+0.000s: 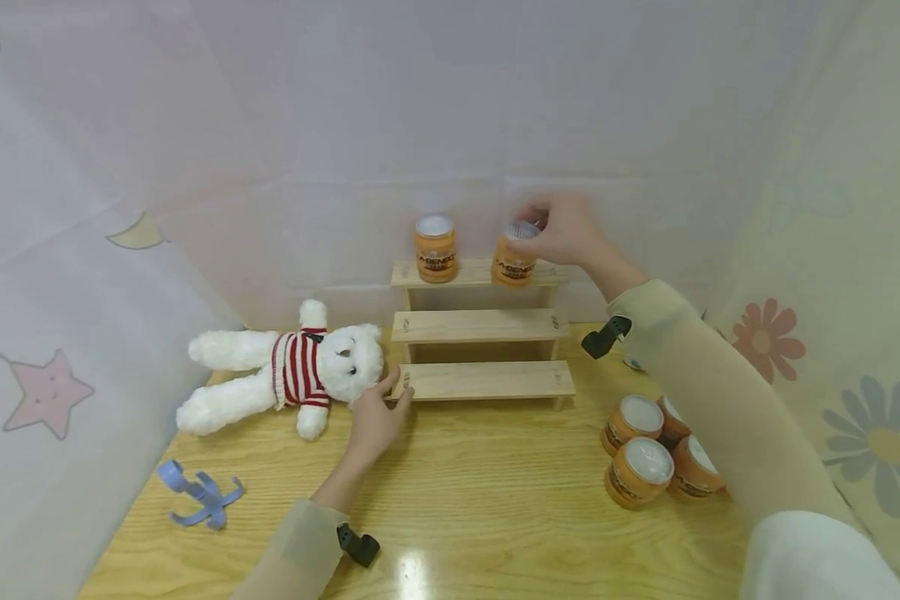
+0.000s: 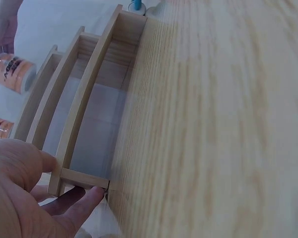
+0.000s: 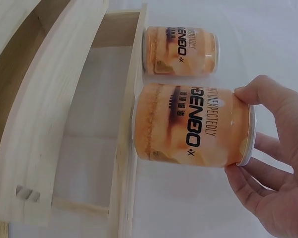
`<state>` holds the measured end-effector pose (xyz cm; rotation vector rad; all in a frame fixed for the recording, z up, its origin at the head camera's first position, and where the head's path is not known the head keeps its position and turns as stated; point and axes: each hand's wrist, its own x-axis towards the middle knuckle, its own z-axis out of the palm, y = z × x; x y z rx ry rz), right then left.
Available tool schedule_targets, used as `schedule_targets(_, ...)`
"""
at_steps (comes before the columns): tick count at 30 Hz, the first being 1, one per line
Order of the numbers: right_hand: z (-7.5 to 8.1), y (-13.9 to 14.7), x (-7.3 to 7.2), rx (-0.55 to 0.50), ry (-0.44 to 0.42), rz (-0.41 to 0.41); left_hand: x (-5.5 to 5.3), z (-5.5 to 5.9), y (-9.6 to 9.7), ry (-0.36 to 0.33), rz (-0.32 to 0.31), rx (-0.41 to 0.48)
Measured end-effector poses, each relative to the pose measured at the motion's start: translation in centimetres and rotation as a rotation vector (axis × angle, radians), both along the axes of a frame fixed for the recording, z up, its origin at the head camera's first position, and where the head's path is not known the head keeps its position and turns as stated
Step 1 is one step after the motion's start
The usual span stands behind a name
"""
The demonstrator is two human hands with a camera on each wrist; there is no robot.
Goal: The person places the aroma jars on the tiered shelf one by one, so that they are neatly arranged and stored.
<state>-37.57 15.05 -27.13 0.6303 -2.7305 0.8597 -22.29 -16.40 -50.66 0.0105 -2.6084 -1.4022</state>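
Can [image 1: 513, 265] pinched at the shelf's [image 1: 480, 323] top step

From here, the right hand [image 1: 566, 229] pinches its top rim; whether the base touches wood, I can't tell. It looks stiff, smooth, probably slippery; gripping round the sides should be surer. The left hand [image 1: 377, 423] grips the bottom step's end.

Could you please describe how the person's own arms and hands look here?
The left hand and right hand wear no gloves. Both arms have beige sleeves, each with a small black device near the cuff. White fabric covers the right arm higher up.
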Motion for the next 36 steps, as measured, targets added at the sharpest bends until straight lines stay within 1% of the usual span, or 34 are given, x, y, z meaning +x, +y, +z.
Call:
schedule_targets(3, 0.0, -0.8, -0.4, -0.009, -0.003, -0.005, 0.0, 0.0, 0.0, 0.007, 0.0, -0.002)
schedule_targets(8, 0.1, -2.3, -1.0, -0.027, -0.039, -0.013, 0.1, 0.1, -0.1, 0.005, -0.002, 0.003)
schedule_targets(10, 0.2, -2.9, -1.1, -0.033, -0.061, -0.017, 0.1, 0.0, -0.2, 0.001, -0.003, 0.009)
schedule_targets(14, 0.0, -4.1, -1.2, -0.045, -0.067, -0.021, 0.4, 0.1, -0.2, -0.003, 0.003, 0.015)
schedule_targets(19, -0.8, -5.2, -1.4, -0.068, -0.032, -0.052, 0.5, 0.4, -0.4, 0.005, 0.012, 0.002)
schedule_targets(24, -1.4, -5.4, -1.5, -0.078, 0.025, -0.07, 0.6, 0.3, -0.3, -0.006, 0.004, 0.01)
schedule_targets(33, -1.5, -5.4, -1.3, -0.037, 0.03, -0.072, 0.6, 0.2, -0.4, 0.008, -0.002, 0.019)
schedule_targets(36, -1.5, -5.7, -1.2, -0.036, 0.029, -0.074, 0.5, 0.2, -0.5, 0.01, 0.002, 0.009)
